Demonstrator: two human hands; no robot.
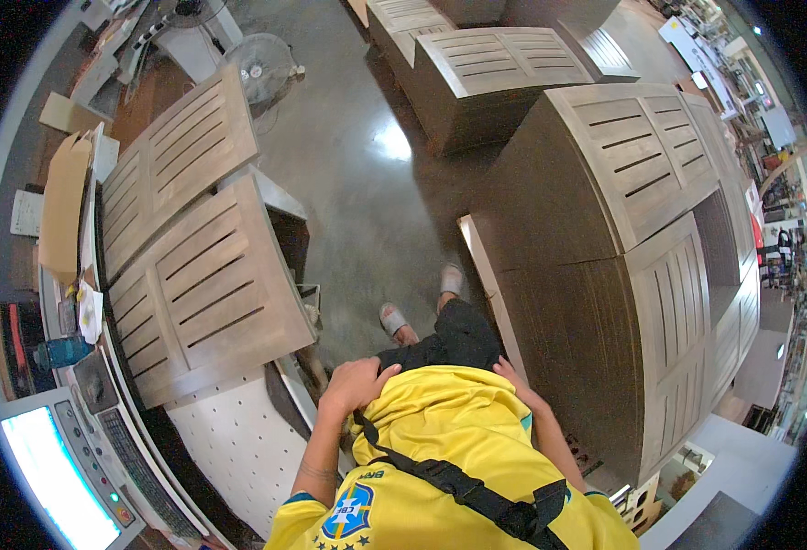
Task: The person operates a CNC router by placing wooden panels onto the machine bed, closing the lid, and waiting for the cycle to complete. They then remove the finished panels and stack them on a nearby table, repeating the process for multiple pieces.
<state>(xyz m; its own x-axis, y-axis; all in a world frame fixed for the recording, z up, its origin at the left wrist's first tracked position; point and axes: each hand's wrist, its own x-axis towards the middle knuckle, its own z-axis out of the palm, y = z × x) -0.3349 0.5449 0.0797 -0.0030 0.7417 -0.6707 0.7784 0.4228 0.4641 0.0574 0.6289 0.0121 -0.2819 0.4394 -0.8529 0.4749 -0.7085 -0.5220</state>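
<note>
At my waist, my left hand (pixel 356 383) is closed at the left side, its thumb along the hem of my yellow shirt (pixel 458 403) and the top of my black shorts (pixel 449 339). What its curled fingers hold is hidden. On the other side, my right hand (pixel 516 380) rests against my hip by the shirt's edge; most of its fingers are out of sight. A black strap (pixel 440 477) with a buckle crosses the shirt. Closest to my left hand is a slatted wooden door panel (pixel 211 284) lying on a white perforated table.
Another slatted panel (pixel 183 151) lies beyond the first. A tall stack of slatted wooden panels (pixel 596 302) stands at my right, with a long board (pixel 486 266) along its base. More stacks (pixel 504 64) stand ahead. A fan (pixel 261 69), a lit screen (pixel 55 477) and a keyboard (pixel 142 467) are at left.
</note>
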